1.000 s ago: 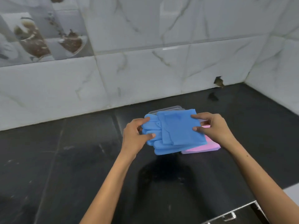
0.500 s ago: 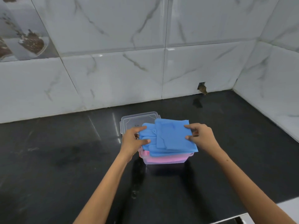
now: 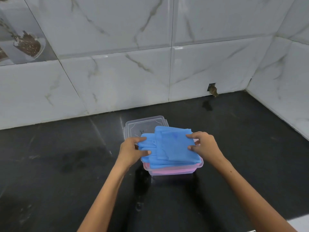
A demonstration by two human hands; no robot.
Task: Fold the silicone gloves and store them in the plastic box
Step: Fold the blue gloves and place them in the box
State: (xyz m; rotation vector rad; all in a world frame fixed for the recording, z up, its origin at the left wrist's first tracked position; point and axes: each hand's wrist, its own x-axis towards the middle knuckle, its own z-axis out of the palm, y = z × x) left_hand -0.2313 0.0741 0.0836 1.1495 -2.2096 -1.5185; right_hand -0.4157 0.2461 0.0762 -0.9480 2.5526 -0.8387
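Gripping opposite edges of a folded stack of blue silicone gloves, the left hand and right hand hold it at the mouth of a clear plastic box. On the left hand, the thumb lies over the stack's upper corner while the curled fingers clamp its left edge, where the rounded glove fingers stick out. On the right hand, the thumb and fingers are curled around the stack's right edge, pinching it from above and below. The gloves are smooth, matte and flexible, folded into a roughly rectangular pad of several layers with soft, stepped edges. The pad sits on the box's rim and overhangs it slightly. Through the translucent box wall a pink silicone layer shows beneath the blue one. The box is rectangular with rounded corners and a flared lip. Just behind it lies a clear plastic lid, flat on the countertop, with a raised border and moulded inner outline. The countertop is glossy black stone with faint smears and reflections. Behind it rises a wall of white, grey-veined marble-pattern tiles, polished and rectangular. A small ragged hole breaks one tile near the counter line.
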